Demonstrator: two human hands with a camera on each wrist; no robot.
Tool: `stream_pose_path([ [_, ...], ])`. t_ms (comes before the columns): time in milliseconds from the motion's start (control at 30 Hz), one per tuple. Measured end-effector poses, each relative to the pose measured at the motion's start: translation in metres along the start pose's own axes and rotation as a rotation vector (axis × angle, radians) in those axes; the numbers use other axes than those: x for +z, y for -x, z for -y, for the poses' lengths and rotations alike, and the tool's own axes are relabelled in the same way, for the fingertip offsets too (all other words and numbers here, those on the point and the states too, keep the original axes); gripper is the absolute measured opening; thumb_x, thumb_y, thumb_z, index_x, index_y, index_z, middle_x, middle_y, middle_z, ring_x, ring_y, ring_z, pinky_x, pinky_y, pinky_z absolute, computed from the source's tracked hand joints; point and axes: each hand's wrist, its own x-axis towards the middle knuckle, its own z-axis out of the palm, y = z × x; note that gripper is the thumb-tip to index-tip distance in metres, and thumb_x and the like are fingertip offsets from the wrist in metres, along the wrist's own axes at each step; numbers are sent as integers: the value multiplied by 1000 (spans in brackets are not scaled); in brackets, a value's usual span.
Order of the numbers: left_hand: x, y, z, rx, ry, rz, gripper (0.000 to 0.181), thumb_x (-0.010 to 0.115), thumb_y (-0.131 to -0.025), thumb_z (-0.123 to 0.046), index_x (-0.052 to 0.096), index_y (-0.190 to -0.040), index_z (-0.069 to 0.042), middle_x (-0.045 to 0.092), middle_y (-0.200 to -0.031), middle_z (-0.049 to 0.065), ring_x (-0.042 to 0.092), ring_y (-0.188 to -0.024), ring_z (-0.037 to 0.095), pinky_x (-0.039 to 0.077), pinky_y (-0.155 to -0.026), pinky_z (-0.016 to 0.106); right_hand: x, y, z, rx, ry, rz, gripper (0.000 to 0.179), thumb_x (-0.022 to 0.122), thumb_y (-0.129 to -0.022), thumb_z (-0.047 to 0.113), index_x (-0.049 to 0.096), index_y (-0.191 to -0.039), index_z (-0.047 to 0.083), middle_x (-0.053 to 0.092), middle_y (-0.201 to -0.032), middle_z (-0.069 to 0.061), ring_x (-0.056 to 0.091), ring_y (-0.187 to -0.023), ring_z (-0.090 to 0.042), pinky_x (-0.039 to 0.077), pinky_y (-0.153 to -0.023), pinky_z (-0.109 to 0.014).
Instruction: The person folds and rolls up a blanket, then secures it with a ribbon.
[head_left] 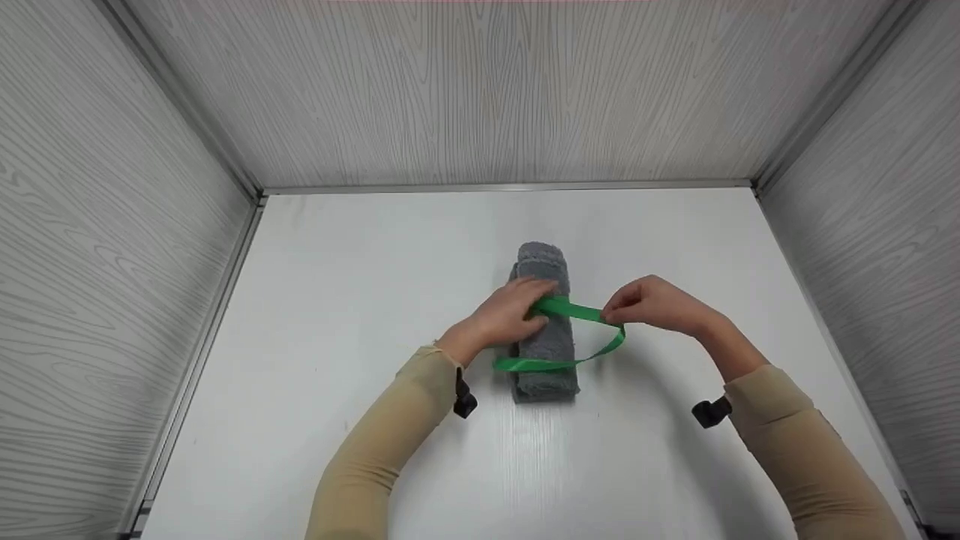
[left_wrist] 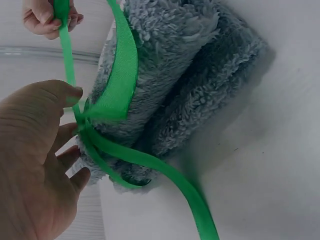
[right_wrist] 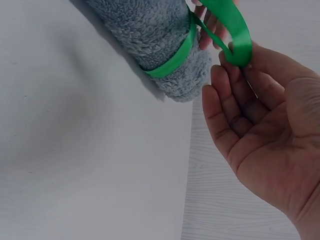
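Observation:
A grey, fluffy rolled towel (head_left: pixel 551 345) lies lengthwise on the white table, and a green ribbon (head_left: pixel 534 365) passes around it. My left hand (head_left: pixel 510 311) rests over the towel's left side. Its thumb and forefinger hold the ribbon (left_wrist: pixel 82 120) where the strands cross. To the right of the towel, my right hand (head_left: pixel 664 304) pinches the ribbon (right_wrist: pixel 242 47) between thumb and fingertips. One strand stretches between the hands, and a slack curve hangs back toward the towel's near end. In the left wrist view, a loose tail trails down across the table.
The white tabletop (head_left: pixel 360 300) is bounded by pale wood-grain panels at the back (head_left: pixel 495 97), left (head_left: pixel 97 262) and right (head_left: pixel 877 225). A metal strip (head_left: pixel 510 187) follows the back edge. Small black cameras (head_left: pixel 465 401) are strapped at both wrists.

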Motion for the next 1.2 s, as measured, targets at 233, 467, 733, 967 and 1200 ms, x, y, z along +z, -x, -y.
stream_pose_path([
  [233, 6, -1, 5, -15, -34, -15, 67, 65, -102, -32, 36, -160, -16, 42, -158, 4, 32, -149, 24, 26, -121, 40, 6, 3, -13, 16, -165, 15, 16, 61, -95, 0, 63, -111, 0, 66, -105, -20, 66, -98, -31, 55, -87, -42],
  [467, 7, -2, 11, -47, -4, 1, 68, 64, -102, -33, 35, -160, -14, 43, -156, 6, 35, -146, 23, 28, -120, 37, 0, 9, -28, 61, -207, 33, 19, 53, -95, -5, 58, -113, -2, 63, -104, -22, 65, -96, -36, 55, -89, -50],
  [733, 5, -3, 12, -97, 35, 30, 68, 64, -100, -34, 36, -160, -14, 40, -158, 8, 33, -147, 25, 29, -119, 39, -9, 16, -63, 185, -162, 24, 23, 50, -94, -4, 55, -117, -3, 60, -107, -22, 62, -93, -31, 55, -88, -50],
  [967, 7, -4, 12, -121, 41, 48, 68, 63, -100, -34, 37, -160, -15, 37, -159, 8, 31, -148, 25, 30, -118, 38, -17, 27, -86, 251, -47, 78, 26, 50, -92, -7, 59, -117, -3, 59, -105, -16, 57, -92, -28, 53, -80, -40],
  [1200, 6, -3, 13, -133, 58, 52, 67, 62, -99, -35, 38, -159, -17, 37, -159, 7, 31, -147, 25, 31, -118, 39, -24, 35, -84, 354, 295, 141, 24, 58, -89, 1, 66, -111, 4, 61, -102, -9, 53, -93, -27, 48, -77, -40],
])
